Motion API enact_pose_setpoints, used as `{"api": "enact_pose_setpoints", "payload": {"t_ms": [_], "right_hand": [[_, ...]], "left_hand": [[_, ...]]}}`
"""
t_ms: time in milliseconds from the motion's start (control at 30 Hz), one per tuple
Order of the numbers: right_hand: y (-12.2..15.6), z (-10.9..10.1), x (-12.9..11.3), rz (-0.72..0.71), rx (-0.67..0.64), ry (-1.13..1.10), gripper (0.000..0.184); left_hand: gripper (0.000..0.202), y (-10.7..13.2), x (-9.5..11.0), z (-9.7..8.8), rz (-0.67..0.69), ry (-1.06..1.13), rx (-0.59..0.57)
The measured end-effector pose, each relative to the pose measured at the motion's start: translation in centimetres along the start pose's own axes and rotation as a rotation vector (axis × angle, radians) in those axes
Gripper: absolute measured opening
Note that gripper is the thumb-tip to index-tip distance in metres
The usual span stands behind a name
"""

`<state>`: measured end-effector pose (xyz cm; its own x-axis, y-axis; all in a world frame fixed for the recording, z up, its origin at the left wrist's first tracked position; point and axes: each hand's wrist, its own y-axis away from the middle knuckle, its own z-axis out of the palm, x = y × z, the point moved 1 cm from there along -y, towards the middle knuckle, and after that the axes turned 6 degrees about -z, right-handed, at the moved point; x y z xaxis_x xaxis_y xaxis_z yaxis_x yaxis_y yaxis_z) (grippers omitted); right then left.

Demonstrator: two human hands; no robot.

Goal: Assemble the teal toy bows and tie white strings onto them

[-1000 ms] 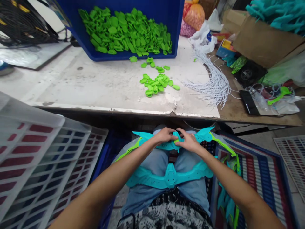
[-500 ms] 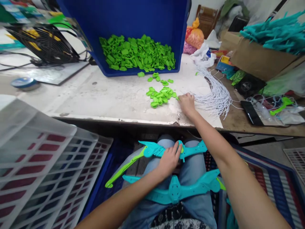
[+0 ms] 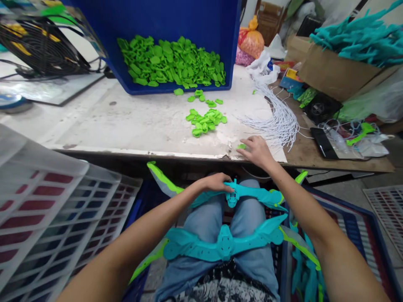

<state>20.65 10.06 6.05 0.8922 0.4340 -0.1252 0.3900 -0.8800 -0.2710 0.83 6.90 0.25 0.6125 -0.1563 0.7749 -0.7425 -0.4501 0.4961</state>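
My left hand (image 3: pixel 216 183) is closed around the middle of a teal toy bow (image 3: pixel 252 193) with green tips, held across my knees. A second teal bow (image 3: pixel 220 245) lies on my lap nearer my body. My right hand (image 3: pixel 257 151) hovers at the table's front edge, its fingers pinched on a small green plastic piece (image 3: pixel 241 146). Further back on the table sits a small heap of the same green pieces (image 3: pixel 205 119).
A tipped blue bin (image 3: pixel 189 25) spills several green pieces (image 3: pixel 171 63) onto the white table (image 3: pixel 126 121). White cords (image 3: pixel 278 119) lie at right, with a phone (image 3: pixel 323 142) and a cardboard box (image 3: pixel 333 69). Stacked plastic crates (image 3: pixel 47 209) stand at left, a fan (image 3: pixel 34 46) behind.
My right hand left the bow, reached to the green heap, then drew back to the table edge with one green piece. My left hand kept the bow and turned it.
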Motion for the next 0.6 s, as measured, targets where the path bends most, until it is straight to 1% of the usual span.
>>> {"api": "enact_pose_setpoints", "payload": {"t_ms": [67, 133, 167, 233, 300, 367, 433, 500, 600], "right_hand": [[0.2, 0.3, -1.0, 0.075, 0.004, 0.036, 0.032], [1.1, 0.2, -2.2, 0.078, 0.042, -0.009, 0.027], [2.0, 0.0, -2.8, 0.047, 0.08, -0.063, 0.027], [4.5, -0.2, -4.2, -0.07, 0.14, -0.191, 0.026], [7.8, 0.1, -5.7, -0.202, 0.134, -0.258, 0.023], [10.9, 0.9, -7.0, -0.278, 0.102, -0.237, 0.02], [13.2, 2.1, -7.7, -0.298, 0.102, -0.189, 0.018], [14.3, 3.2, -8.0, -0.282, 0.124, -0.17, 0.018], [14.6, 4.2, -8.3, -0.236, 0.125, -0.186, 0.019]], "left_hand": [[0.04, -0.4, -0.2, 0.2, -0.006, 0.041, -0.009], [0.043, -0.6, -0.3, 0.3, -0.009, 0.09, -0.028], [0.044, -0.7, -0.4, 0.2, -0.014, 0.113, -0.032], [0.045, -0.8, -0.6, 0.1, -0.026, 0.133, -0.027], [0.045, -1.0, -0.9, 0.0, -0.025, 0.137, -0.022], [0.047, -1.1, -1.0, 0.1, -0.02, 0.167, -0.034], [0.05, -1.3, -1.1, 0.3, -0.03, 0.21, -0.052], [0.053, -1.3, -1.2, 0.5, -0.038, 0.228, -0.053], [0.057, -1.3, -1.4, 0.6, 0.004, 0.208, -0.047]]}}
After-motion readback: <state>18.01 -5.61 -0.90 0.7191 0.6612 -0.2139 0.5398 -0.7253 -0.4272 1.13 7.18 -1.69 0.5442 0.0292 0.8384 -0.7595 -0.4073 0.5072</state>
